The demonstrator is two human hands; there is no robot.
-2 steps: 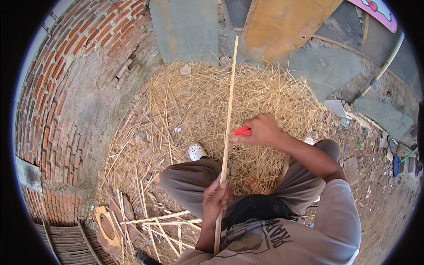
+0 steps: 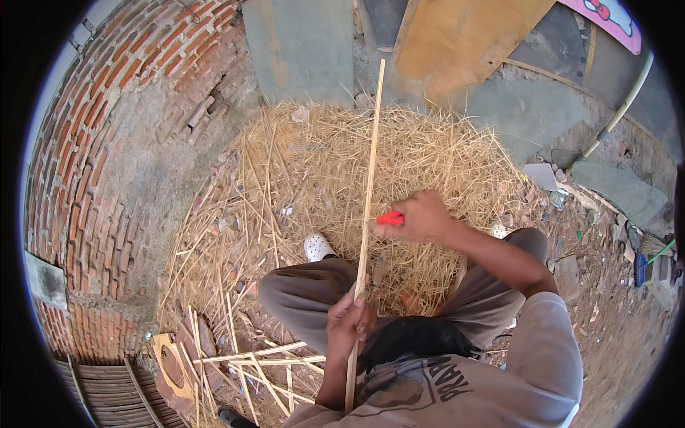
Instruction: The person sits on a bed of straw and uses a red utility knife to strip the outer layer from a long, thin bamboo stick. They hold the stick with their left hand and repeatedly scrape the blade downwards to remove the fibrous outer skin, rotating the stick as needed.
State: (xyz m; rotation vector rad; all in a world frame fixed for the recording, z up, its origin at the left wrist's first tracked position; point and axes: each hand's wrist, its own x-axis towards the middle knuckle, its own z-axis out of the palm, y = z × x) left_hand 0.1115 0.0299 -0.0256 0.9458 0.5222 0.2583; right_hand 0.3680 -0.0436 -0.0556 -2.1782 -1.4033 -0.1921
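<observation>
A long, pale bamboo strip (image 2: pixel 372 164) stretches away from my body, its near end beside my shirt and its far end over the straw. Around its lower part, between my knees, my left hand (image 2: pixel 348 321) is closed. My right hand (image 2: pixel 424 216) is closed on a small red-handled tool (image 2: pixel 390 218) just right of the strip's middle. Any blade or tip is too small to make out, and I cannot tell whether the tool touches the strip.
A heap of thin shavings (image 2: pixel 428 143) covers the ground ahead. Several loose bamboo strips (image 2: pixel 264 353) lie at lower left, near a brick wall (image 2: pixel 93 185). Grey and brown boards (image 2: pixel 296 57) lean at the back. A blue broom (image 2: pixel 641 271) is at far right.
My right hand and the red-handled tool have shifted slightly along the strip toward me. The left hand keeps its grip in the same place.
</observation>
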